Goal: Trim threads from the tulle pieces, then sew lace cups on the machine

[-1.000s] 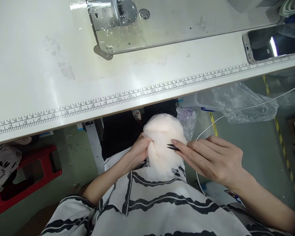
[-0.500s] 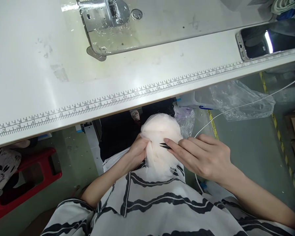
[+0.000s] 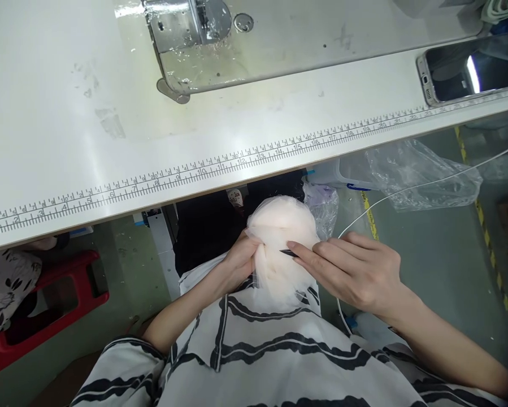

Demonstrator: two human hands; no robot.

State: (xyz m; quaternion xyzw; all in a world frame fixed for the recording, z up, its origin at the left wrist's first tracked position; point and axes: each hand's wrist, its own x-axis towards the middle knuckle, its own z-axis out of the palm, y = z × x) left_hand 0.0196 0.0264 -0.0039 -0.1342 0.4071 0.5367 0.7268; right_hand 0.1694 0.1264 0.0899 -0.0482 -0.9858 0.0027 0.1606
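A bundle of pale peach tulle (image 3: 283,220) lies gathered over my lap, below the table edge. My left hand (image 3: 242,257) is closed on its left side, pinching a fold between thumb and fingers. My right hand (image 3: 355,271) grips small dark thread snips (image 3: 286,252), with the index finger stretched along them. Their pointed tips lie together against or just over the tulle. The handles are hidden under my right hand, so the exact kind of tool is not fully clear.
A white table (image 3: 50,141) with a printed ruler along its edge crosses above my hands. It bears a sewing machine bed (image 3: 207,68) and a phone (image 3: 469,73). A white cable (image 3: 406,189) runs past on the right. A red stool (image 3: 79,277) stands left, near a person's patterned clothing.
The snips' two tips were apart and are now together. My right hand has barely moved. The whole view has shifted slightly, with the table and phone now further right.
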